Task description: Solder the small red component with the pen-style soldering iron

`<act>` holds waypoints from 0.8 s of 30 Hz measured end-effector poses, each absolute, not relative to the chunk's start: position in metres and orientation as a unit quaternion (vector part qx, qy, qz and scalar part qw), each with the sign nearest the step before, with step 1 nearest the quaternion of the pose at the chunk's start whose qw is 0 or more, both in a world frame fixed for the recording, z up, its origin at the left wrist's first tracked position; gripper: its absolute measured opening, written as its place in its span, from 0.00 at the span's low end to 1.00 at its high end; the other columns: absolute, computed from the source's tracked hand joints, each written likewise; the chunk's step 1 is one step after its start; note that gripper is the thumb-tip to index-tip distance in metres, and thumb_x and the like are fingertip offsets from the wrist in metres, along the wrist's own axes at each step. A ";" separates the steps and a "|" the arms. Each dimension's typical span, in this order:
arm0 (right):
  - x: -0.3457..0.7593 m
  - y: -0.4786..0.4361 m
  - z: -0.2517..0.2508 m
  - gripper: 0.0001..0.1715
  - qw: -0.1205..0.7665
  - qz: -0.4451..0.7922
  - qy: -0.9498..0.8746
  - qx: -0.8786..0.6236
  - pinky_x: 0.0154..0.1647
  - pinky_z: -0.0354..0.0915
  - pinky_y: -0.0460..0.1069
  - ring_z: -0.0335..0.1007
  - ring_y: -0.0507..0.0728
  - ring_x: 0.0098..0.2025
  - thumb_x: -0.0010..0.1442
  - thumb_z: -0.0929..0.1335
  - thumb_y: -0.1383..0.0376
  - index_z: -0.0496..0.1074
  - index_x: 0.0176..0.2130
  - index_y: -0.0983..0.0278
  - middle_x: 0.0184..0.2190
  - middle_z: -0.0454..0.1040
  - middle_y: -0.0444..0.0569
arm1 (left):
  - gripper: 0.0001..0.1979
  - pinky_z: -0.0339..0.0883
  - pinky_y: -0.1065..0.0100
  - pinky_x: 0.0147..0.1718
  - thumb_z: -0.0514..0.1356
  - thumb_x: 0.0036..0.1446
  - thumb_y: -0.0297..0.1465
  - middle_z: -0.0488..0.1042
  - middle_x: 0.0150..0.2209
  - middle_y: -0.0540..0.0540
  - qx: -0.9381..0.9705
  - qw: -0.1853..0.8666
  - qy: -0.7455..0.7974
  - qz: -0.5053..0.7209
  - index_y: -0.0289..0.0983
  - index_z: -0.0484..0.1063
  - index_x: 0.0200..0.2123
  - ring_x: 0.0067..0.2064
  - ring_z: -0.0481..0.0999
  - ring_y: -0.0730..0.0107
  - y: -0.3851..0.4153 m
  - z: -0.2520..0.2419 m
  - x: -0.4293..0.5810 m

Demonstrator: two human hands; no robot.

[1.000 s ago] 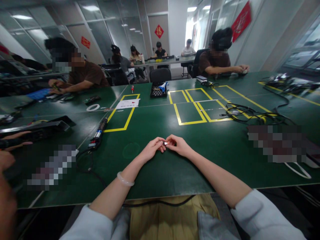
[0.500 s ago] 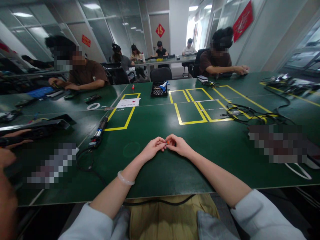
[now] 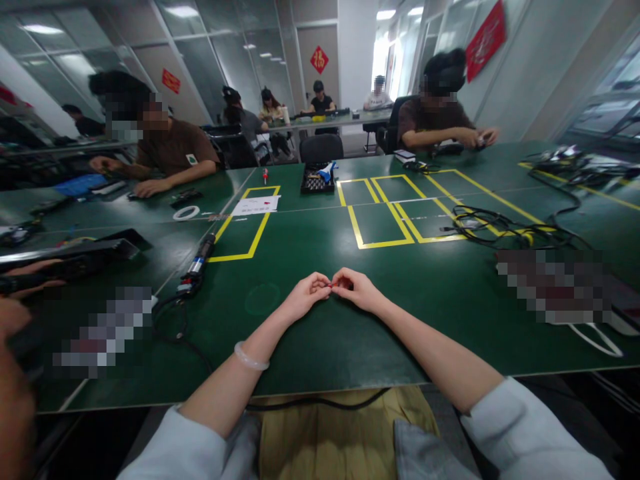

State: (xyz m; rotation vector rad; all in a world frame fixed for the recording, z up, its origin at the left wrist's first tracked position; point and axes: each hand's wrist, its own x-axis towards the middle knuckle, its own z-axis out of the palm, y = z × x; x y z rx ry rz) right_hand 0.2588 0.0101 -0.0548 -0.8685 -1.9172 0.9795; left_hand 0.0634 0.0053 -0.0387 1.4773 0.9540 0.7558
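My left hand (image 3: 309, 295) and my right hand (image 3: 357, 291) meet fingertip to fingertip above the green table (image 3: 320, 353). Between their pinched fingers is a small orange-red piece (image 3: 332, 285), mostly covered and too small to name. Both hands are closed on it, thumbs against the index fingers. A pale bangle (image 3: 251, 357) circles my left wrist.
Left of my hands lies a black cylindrical tool (image 3: 200, 257) with a cord. Ahead are yellow tape outlines (image 3: 385, 245), a white paper (image 3: 257, 205) and a black tray (image 3: 317, 187) of small parts. Black cables (image 3: 480, 223) lie at right. Co-workers sit around.
My hands stay almost in place; the fingers have shifted slightly around the small orange-red piece. Across the table, both co-workers' hands have moved a little.
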 end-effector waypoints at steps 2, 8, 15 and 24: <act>0.259 0.010 -0.054 0.09 0.397 0.382 -0.760 -0.344 0.31 0.61 0.46 0.62 0.50 0.28 0.57 0.68 0.62 0.68 0.37 0.64 0.28 0.68 0.43 | 0.17 0.64 0.69 0.38 0.64 0.52 0.37 0.70 0.34 0.49 0.630 0.578 0.405 0.324 0.34 0.65 0.39 0.34 0.71 0.75 0.006 -0.041 0.063; 0.258 0.010 -0.054 0.11 0.390 0.376 -0.759 -0.360 0.30 0.61 0.45 0.63 0.49 0.27 0.55 0.69 0.66 0.68 0.40 0.64 0.28 0.68 0.42 | 0.15 0.63 0.71 0.36 0.65 0.51 0.34 0.70 0.35 0.48 0.645 0.562 0.399 0.330 0.34 0.66 0.39 0.34 0.69 0.76 0.007 -0.044 0.061; 0.258 0.009 -0.052 0.10 0.385 0.365 -0.767 -0.362 0.31 0.61 0.46 0.63 0.50 0.28 0.55 0.69 0.66 0.69 0.40 0.65 0.28 0.69 0.43 | 0.15 0.63 0.70 0.38 0.65 0.51 0.33 0.71 0.36 0.47 0.651 0.557 0.396 0.330 0.34 0.65 0.38 0.35 0.70 0.75 0.007 -0.042 0.061; 0.259 0.009 -0.052 0.08 0.383 0.354 -0.776 -0.356 0.32 0.61 0.46 0.63 0.50 0.29 0.55 0.69 0.66 0.69 0.38 0.64 0.29 0.69 0.44 | 0.16 0.62 0.72 0.35 0.66 0.49 0.34 0.71 0.35 0.48 0.637 0.561 0.412 0.333 0.34 0.64 0.37 0.34 0.70 0.76 0.007 -0.042 0.061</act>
